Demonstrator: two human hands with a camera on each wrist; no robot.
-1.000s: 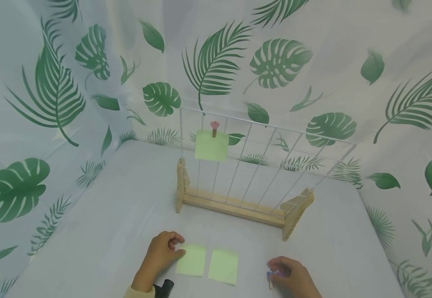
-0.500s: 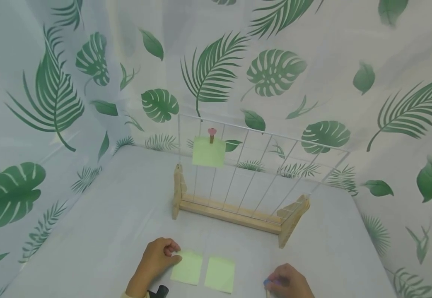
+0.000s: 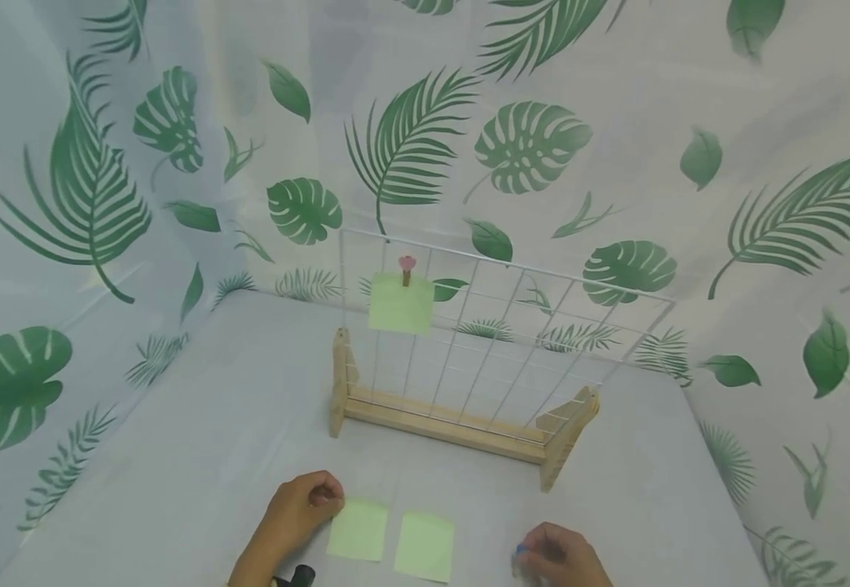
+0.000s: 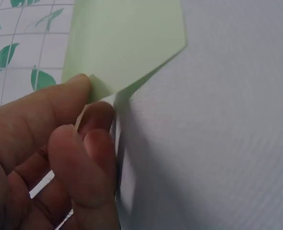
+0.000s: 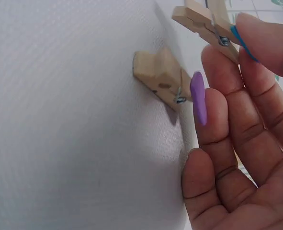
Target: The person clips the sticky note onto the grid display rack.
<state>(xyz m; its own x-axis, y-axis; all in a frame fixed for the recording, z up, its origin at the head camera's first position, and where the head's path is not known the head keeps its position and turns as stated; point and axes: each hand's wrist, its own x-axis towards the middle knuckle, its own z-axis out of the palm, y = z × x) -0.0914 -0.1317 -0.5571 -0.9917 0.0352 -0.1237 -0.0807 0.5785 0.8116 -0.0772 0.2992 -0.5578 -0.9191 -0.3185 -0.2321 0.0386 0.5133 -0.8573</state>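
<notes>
Fingers point(image 4: 84, 143) of the left hand point(image 3: 294, 512) curl round the lifted corner of the left sticky note point(image 4: 124, 43), pinching it between thumb and forefinger while the rest of it lies on the white table point(image 3: 197, 456). Just beside it lies a second sticky note point(image 3: 424, 545). The right hand point(image 3: 558, 558) pinches a blue-tipped wooden clothespin point(image 5: 208, 24); a purple-tipped clothespin point(image 5: 167, 79) lies on the cloth at its fingertips. Farther back stands the wire grid rack point(image 3: 498, 342), one note point(image 3: 400, 303) pegged there under a pink clip point(image 3: 407, 267). Judging by this, pickup is under way; next, note and pin must rise together to a free wire.
</notes>
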